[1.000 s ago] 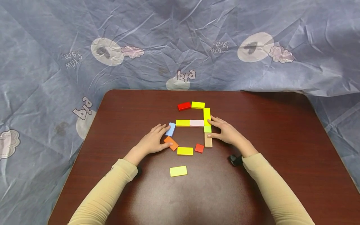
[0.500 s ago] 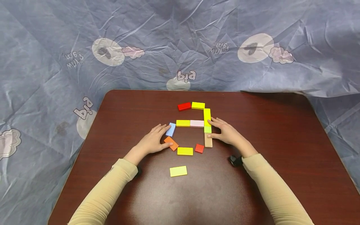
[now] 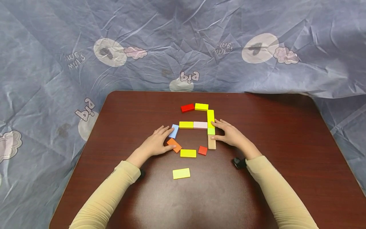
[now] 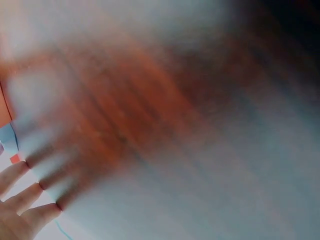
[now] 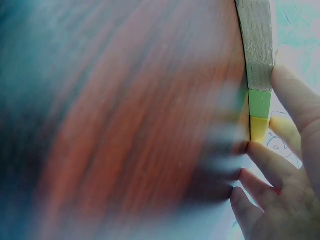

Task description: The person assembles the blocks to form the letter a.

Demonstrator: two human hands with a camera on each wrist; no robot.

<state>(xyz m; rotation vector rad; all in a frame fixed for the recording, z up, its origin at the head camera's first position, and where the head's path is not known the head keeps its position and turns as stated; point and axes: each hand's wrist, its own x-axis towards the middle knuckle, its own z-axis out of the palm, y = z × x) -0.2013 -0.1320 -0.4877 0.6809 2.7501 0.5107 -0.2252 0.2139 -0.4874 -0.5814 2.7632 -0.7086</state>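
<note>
My left hand [image 3: 154, 143] lies spread at the left of the block outline, a fingertip on the blue block [image 3: 173, 131] and the thumb on the orange block [image 3: 173, 144]. Across from it, my right hand [image 3: 232, 135] rests with a finger on the long yellow block [image 3: 210, 117] and the thumb on the tan wooden block [image 3: 212, 143]. Between those two sits a small green block [image 3: 211, 131]. In the right wrist view the thumb touches the tan block [image 5: 257, 45], with the green block [image 5: 259, 103] beyond. Only fingertips [image 4: 49, 207] of the left hand show in its wrist view.
A yellow block [image 3: 186, 125] and a pink block [image 3: 200, 125] form a middle row. At the back are a red block [image 3: 187, 108] and a yellow one. Nearer lie a yellow block [image 3: 188, 153], a small red block [image 3: 202, 150] and a pale yellow block [image 3: 181, 173].
</note>
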